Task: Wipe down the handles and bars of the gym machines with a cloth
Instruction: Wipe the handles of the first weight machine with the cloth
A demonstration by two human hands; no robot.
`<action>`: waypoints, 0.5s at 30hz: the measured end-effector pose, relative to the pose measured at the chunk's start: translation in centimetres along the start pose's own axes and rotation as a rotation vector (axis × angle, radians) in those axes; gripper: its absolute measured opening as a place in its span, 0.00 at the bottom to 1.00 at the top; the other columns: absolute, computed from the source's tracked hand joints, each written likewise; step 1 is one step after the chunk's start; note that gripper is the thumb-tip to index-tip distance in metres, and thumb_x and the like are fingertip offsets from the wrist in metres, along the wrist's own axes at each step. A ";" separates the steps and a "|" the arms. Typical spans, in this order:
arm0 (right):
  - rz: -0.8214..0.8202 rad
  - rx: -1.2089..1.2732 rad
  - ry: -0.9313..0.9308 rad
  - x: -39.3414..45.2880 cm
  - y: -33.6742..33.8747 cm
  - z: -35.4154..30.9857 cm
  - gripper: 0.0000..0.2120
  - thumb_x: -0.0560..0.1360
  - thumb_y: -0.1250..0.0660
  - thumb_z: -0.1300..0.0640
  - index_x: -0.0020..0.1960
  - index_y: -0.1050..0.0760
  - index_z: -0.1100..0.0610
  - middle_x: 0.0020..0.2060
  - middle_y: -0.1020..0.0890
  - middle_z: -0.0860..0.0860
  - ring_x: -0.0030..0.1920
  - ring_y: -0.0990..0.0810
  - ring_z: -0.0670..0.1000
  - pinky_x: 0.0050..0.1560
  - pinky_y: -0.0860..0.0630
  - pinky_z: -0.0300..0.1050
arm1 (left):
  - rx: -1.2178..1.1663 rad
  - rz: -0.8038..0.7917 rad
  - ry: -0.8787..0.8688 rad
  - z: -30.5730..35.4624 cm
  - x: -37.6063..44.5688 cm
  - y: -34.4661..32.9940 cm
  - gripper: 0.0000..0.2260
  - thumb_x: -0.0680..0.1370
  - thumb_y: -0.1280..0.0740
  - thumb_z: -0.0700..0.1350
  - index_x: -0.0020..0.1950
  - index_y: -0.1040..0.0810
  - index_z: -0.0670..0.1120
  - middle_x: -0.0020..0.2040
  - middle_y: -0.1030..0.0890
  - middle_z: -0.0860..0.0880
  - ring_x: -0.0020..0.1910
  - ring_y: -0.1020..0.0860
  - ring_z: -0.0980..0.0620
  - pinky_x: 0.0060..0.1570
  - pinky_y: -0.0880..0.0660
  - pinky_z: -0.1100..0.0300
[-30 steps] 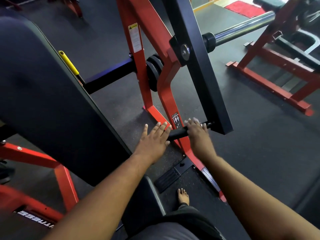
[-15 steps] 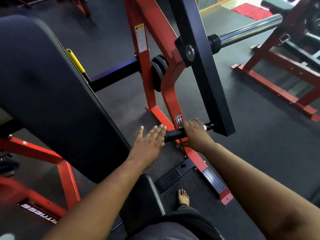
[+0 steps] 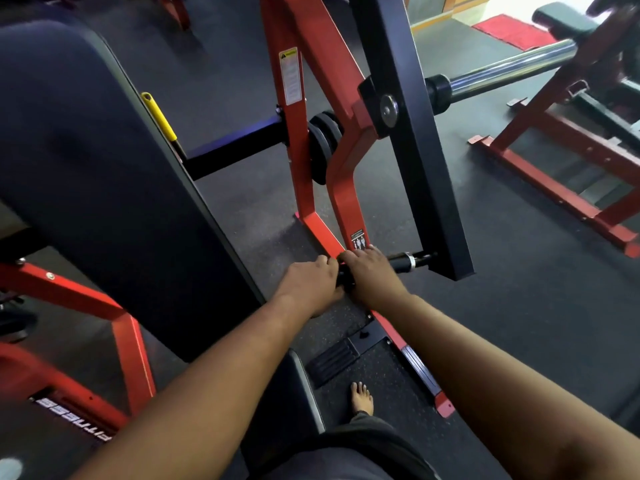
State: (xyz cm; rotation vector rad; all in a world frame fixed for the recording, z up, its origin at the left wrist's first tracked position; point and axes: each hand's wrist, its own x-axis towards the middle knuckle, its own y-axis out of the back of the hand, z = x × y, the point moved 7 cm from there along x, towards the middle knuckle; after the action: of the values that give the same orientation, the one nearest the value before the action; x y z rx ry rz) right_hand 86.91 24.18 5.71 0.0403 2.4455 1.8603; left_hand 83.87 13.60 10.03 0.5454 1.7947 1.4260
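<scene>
A short black handle sticks out sideways from the foot of a black lever arm on a red-framed machine. My right hand lies over the handle's middle with its fingers curled round it. My left hand is right beside it, fingers curled at the handle's free end. The two hands touch. No cloth shows; whatever lies under the palms is hidden.
A big dark back pad fills the left, with a yellow-gripped lever at its edge. A chrome bar juts right from the lever arm. Another red machine stands at right. My bare foot rests by a black footplate.
My left hand, flat and open beside the handle before, has moved right and curled at the handle's end. My right hand slid left along the handle, uncovering its metal collar.
</scene>
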 end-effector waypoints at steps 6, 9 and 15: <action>0.024 -0.113 -0.141 -2.4 -0.2 6.6 0.16 0.76 0.29 0.55 0.62 0.27 0.48 0.55 0.20 0.46 0.58 0.20 0.50 0.79 0.54 0.66 | -0.009 -0.014 -0.022 -0.2 0.2 -0.5 0.22 0.84 0.42 0.61 0.67 0.33 0.44 0.60 0.25 0.46 0.46 0.18 0.43 0.40 0.24 0.51; -0.043 -0.108 -0.247 -1.8 -0.2 6.8 0.16 0.77 0.32 0.58 0.63 0.28 0.49 0.55 0.20 0.49 0.60 0.20 0.54 0.79 0.47 0.62 | -0.033 -0.017 -0.031 -0.1 0.0 -0.5 0.21 0.84 0.42 0.61 0.67 0.33 0.45 0.60 0.25 0.46 0.46 0.19 0.44 0.40 0.24 0.50; 0.046 0.111 0.087 -1.1 -0.4 -2.2 0.41 0.71 0.24 0.59 0.79 0.38 0.57 0.69 0.25 0.54 0.71 0.26 0.55 0.82 0.50 0.57 | -0.006 0.028 -0.036 -1.3 -1.5 -0.9 0.25 0.86 0.46 0.59 0.77 0.40 0.46 0.68 0.26 0.46 0.57 0.19 0.43 0.46 0.28 0.48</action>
State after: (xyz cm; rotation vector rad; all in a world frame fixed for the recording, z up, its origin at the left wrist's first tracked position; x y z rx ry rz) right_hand 87.87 21.94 5.94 0.0225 2.6256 1.7784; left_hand 83.86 11.46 9.75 0.5917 1.7597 1.4313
